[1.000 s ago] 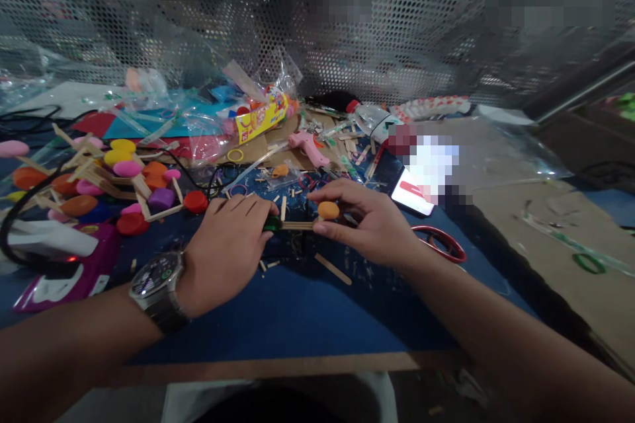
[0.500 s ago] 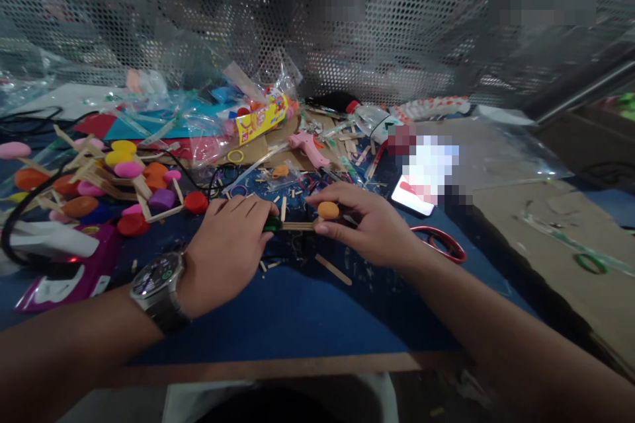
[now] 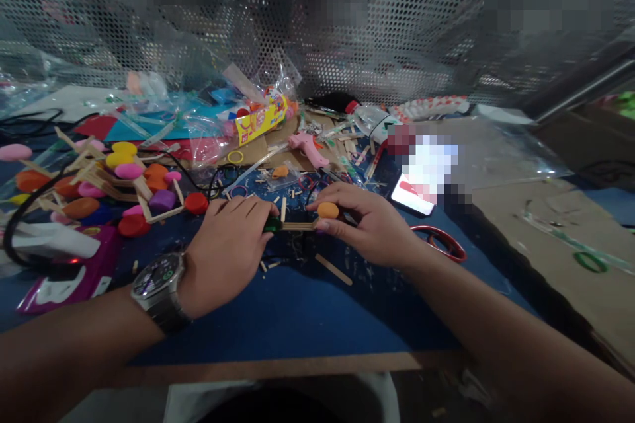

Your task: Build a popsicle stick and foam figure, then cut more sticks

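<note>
Left of the wooden stick [image 3: 296, 226], my left hand [image 3: 225, 252] pinches one green cap [image 3: 271, 224] at the stick's near end, fingers closed on it. At the stick's right end, my right hand [image 3: 370, 225] clamps one orange cap [image 3: 328, 210] between thumb and fingers. Farther right of the stick lies one pair of red-handled scissors [image 3: 443, 242]. No writing here is readable to me.

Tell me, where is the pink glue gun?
The pink glue gun lies on cardboard near the table's far middle, beyond the right hand, just right of the yellow packet.
</note>
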Demonstrator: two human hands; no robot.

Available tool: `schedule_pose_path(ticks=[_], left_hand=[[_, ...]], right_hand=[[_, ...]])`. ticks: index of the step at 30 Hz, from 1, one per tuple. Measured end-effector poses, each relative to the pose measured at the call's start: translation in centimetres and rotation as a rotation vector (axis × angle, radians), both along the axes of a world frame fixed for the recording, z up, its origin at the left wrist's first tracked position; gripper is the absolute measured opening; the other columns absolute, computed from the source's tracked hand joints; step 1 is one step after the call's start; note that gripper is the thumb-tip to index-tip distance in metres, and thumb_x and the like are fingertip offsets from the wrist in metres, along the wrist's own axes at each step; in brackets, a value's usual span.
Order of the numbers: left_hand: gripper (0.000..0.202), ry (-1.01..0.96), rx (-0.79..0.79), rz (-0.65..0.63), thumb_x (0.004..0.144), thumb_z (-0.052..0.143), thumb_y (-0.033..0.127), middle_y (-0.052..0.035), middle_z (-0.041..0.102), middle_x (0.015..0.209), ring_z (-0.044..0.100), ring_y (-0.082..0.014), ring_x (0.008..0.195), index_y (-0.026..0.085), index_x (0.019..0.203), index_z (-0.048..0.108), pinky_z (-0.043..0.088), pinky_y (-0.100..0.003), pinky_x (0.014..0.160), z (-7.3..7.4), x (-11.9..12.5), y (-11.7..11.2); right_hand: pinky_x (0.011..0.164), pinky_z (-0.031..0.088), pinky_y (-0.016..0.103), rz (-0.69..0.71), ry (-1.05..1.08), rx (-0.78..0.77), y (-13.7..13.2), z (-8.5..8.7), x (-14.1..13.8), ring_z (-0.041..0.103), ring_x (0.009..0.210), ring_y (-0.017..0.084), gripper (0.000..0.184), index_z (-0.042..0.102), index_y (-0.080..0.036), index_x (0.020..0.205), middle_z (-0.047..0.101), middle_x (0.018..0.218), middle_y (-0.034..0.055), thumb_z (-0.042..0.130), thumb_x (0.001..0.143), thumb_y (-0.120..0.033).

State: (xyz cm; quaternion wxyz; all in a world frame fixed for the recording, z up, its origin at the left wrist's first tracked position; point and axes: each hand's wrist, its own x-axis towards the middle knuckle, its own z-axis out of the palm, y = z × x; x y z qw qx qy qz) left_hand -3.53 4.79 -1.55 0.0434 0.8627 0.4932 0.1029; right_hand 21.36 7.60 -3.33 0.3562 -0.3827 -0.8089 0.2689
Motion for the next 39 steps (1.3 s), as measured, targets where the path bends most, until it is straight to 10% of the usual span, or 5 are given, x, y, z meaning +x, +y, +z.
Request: schedule_pose_path(ticks=[15,39], left_hand=[[0.019,-0.009,0.025,-0.017,0.098,0.058,0.017,-0.0080,0.070,0.111,0.064,-0.0298,0.107,0.019,0.116,0.060,0.042,-0.046,0.091,-0.2,-0.2,-0.1],[0.016,0.006,-0.003,-0.006,0.098,0.054,0.016,-0.0081,0.070,0.112,0.064,-0.0296,0.108,0.019,0.113,0.059,0.042,-0.046,0.092,0.0,0.0,0.0]], right_hand=[[0.091,0.057,0.039,-0.013,0.009,-0.019,0.1,0.0,-0.3,0.071,0.105,0.024,0.043,0.071,-0.025,0.123,0.074,0.115,0.0089,0.074,0.090,-0.051],[0.088,0.057,0.036,0.015,0.034,-0.052,-0.1,0.3,-1.1,0.070,0.094,0.021,0.017,0.072,-0.023,0.100,0.075,0.100,0.0054,0.069,0.093,-0.039]])
